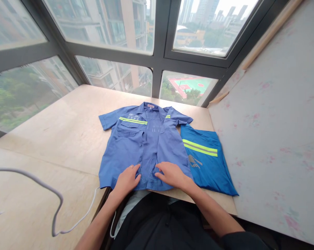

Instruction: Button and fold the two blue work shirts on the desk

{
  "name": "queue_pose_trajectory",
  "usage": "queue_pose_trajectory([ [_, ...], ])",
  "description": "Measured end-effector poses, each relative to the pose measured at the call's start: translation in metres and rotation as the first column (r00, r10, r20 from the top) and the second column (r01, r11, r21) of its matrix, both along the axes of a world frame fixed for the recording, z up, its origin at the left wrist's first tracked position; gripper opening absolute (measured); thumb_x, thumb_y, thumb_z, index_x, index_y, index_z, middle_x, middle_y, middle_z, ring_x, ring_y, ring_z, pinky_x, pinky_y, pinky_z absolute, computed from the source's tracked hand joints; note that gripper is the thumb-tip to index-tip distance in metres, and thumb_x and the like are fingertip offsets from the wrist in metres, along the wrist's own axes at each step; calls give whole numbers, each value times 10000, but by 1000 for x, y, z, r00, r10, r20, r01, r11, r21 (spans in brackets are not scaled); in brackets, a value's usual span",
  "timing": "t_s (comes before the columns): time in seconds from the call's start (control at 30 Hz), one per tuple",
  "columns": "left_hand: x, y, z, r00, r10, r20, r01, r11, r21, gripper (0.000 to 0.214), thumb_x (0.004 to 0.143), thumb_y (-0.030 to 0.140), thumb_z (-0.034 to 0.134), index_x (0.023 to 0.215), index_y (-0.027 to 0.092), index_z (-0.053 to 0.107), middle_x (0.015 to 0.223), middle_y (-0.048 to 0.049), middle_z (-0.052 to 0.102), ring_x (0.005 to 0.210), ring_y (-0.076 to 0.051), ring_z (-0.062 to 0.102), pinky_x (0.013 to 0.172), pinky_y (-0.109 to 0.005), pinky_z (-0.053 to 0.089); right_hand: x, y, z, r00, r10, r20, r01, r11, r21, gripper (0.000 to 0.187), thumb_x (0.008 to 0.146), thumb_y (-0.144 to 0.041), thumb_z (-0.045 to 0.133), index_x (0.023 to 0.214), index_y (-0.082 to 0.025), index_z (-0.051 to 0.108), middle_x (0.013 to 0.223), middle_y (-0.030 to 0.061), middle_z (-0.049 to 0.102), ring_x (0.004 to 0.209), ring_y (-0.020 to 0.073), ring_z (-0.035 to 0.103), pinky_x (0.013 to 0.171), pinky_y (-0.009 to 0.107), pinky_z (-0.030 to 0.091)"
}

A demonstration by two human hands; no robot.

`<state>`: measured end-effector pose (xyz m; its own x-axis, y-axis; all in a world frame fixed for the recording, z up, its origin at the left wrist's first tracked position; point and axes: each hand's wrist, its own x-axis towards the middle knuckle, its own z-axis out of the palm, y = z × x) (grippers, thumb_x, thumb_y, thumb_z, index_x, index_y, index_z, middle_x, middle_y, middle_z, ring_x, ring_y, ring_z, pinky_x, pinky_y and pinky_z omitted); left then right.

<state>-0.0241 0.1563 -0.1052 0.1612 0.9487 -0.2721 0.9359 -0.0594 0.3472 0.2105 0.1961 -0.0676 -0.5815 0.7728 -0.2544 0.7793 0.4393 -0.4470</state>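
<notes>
A blue short-sleeved work shirt (pixel 170 146) lies spread out face up, its collar toward the window and its front unbuttoned. A yellow-green reflective stripe and a flap pocket mark its left-hand panel in view. My left hand (pixel 127 178) rests on the lower part of that panel beside the buttoned edge, thumb and fingers apart. On the opposite panel, my right hand (pixel 170 174) touches the cloth near the front opening, its thumb also apart from the fingers. Some fingertips are hard to make out against the fabric.
A brighter blue folded garment (pixel 209 170) with a reflective stripe lies to the right, partly beneath the shirt's sleeve. A white cable (pixel 46 185) loops across the pale wooden surface (pixel 65 132) at left. Windows (pixel 107 24) stand behind, and a floral-papered wall (pixel 271 121) bounds the right.
</notes>
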Motion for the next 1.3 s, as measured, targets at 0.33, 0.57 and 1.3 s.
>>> queue_pose_trajectory([
  [0.33, 63, 63, -12, 472, 460, 752, -367, 878, -307, 414, 740, 108, 635, 1150, 137, 583, 1190, -141, 624, 1095, -226, 608, 1003, -349, 451, -1, 114, -26, 989, -142, -39, 148, 957, 249, 478, 879, -262, 603, 1334, -124, 543, 1341, 178, 533, 1239, 280, 505, 1023, 364, 396],
  [0.57, 84, 103, -12, -253, 788, 562, -118, 551, -826, 219, 799, 143, 580, 1003, 171, 505, 1091, -103, 597, 898, -177, 665, 802, -366, 571, 21, 136, -59, 979, -204, -20, 203, 948, 245, 643, 734, -371, 778, 1264, -72, 572, 1449, 260, 424, 1373, 353, 387, 1124, 462, 315],
  [1.3, 155, 179, -14, 384, 651, 655, -202, 751, -629, 458, 736, 587, 715, 726, 158, 556, 530, 37, 460, 396, -63, 308, 406, -221, 138, 65, 115, -44, 90, -647, -757, 652, 613, -446, 262, 703, -444, 602, 696, -186, 555, 604, -45, 506, 611, 129, 447, 589, 232, 374],
])
